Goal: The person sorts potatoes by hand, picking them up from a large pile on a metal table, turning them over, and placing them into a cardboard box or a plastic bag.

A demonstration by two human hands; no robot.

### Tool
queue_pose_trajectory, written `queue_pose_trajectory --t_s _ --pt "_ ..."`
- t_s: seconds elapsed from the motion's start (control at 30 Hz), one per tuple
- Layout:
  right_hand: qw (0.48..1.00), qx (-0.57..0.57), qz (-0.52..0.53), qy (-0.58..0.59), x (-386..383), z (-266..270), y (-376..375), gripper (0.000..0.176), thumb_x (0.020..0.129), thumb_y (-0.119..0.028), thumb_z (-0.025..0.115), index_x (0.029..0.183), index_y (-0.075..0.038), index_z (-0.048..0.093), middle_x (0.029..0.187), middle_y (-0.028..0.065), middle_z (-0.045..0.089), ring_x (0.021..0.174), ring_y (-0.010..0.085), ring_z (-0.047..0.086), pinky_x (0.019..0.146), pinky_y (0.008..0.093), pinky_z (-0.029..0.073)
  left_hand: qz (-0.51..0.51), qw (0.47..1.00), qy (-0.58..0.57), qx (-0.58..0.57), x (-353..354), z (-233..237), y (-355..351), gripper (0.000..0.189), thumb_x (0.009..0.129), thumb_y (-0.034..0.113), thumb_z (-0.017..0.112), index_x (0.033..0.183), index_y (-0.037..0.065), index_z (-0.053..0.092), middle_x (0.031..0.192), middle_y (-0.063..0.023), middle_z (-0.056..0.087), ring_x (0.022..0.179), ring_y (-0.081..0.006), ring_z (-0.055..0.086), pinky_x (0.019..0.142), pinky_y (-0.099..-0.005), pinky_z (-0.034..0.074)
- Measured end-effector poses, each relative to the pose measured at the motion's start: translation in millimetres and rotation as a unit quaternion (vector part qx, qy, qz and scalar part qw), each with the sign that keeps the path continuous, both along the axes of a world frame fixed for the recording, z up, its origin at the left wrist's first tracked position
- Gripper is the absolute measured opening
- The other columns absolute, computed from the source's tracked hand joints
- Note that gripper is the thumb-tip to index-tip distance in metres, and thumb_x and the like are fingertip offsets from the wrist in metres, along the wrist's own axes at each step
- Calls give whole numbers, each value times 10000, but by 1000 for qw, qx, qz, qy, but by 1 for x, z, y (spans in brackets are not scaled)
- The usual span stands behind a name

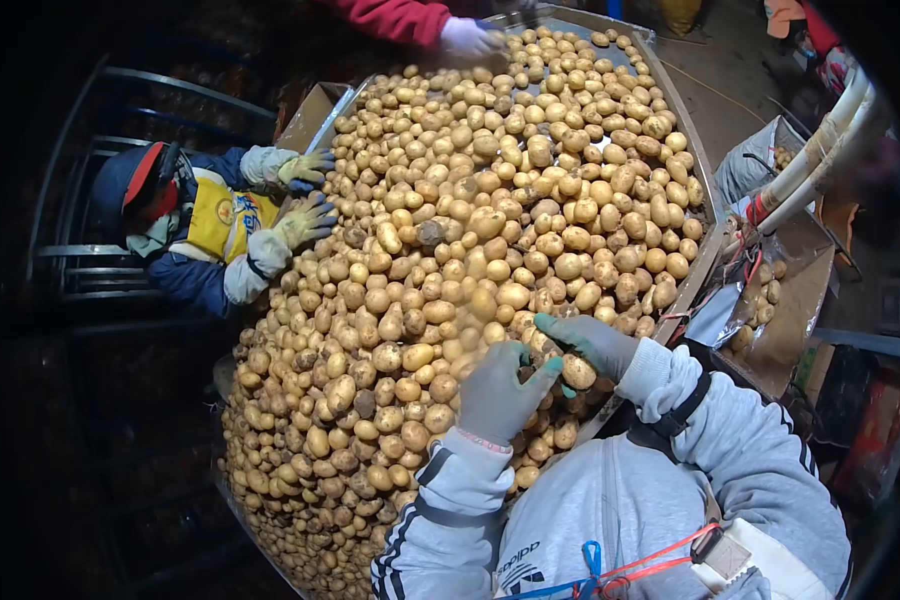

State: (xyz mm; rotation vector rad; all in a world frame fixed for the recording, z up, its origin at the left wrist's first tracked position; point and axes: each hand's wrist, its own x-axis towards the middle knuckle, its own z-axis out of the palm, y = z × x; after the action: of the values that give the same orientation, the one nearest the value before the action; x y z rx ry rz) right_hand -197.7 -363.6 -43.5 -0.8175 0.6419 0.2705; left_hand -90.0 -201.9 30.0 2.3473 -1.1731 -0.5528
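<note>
At the near edge of the table (676,105), just above the potato heap (400,330) spread over it, a single potato (578,372) is held by the gloved right hand (595,345), with the palm set over it and a green-coated fingertip seen at its lower side. The left hand (495,395) is brought close beside it, also over the table's near edge, with thumb and forefinger spread toward the right hand; whether anything is pinched there cannot be made out, as the inner side is hidden.

The step in hand is judged to be the handling of one potato between the two hands. From this hold, the next move would seem to call for a steady grip by the right fingers and a clear path for the left thumb, since a round, dusty skin could be let slip into the heap.

The held potato is seen as rounded and pale tan, with darker specks that may be soil. In the heap, mostly yellowish skins are shown, some browned or smeared with dirt.

At the left side of the table, the heap's edge is reached by a co-worker's two gloved hands (305,220). At the table's far end, a white-gloved hand (468,38) is extended from a red sleeve (400,20).
</note>
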Motion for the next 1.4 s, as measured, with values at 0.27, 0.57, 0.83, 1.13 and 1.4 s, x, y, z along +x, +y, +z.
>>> queue_pose_trajectory --t_s 0.27,0.57,0.83,1.13,1.4 --pt "975 -176 117 -63 -13 -6 -5 649 1061 -635 550 915 -25 715 835 77 693 782 190 635 767 369 531 -47 998 -7 43 -11 1 -5 461 930 493 758 847 48 671 789 -167 666 738 -363 674 665 -469 512" --pt "960 -241 93 -111 -23 -21 0 607 1094 -553 551 1014 25 716 872 71 710 826 148 583 785 340 516 -58 998 -26 -26 -38 -18 -3 353 976 369 726 857 39 689 809 -171 666 738 -370 672 665 -473 517" --pt "997 -20 70 -29 -22 22 -9 622 1133 -565 425 934 -41 695 893 20 689 830 148 618 829 327 517 -29 996 60 -53 -23 -10 1 323 965 332 756 885 24 704 771 -128 667 664 -238 645 631 -384 507" --pt "960 -227 104 -129 -24 -4 2 641 1141 -571 373 1082 -30 713 1028 88 714 961 200 624 951 361 497 -13 987 135 81 -17 -11 -6 450 947 500 718 873 57 727 872 -203 735 850 -392 730 734 -497 552" --pt "963 -204 -6 -178 -21 -13 2 434 1119 -394 565 1054 3 726 978 50 716 892 126 614 860 296 519 16 988 134 81 -13 -22 -11 339 984 358 704 995 21 741 777 -120 691 658 -229 647 646 -383 521"
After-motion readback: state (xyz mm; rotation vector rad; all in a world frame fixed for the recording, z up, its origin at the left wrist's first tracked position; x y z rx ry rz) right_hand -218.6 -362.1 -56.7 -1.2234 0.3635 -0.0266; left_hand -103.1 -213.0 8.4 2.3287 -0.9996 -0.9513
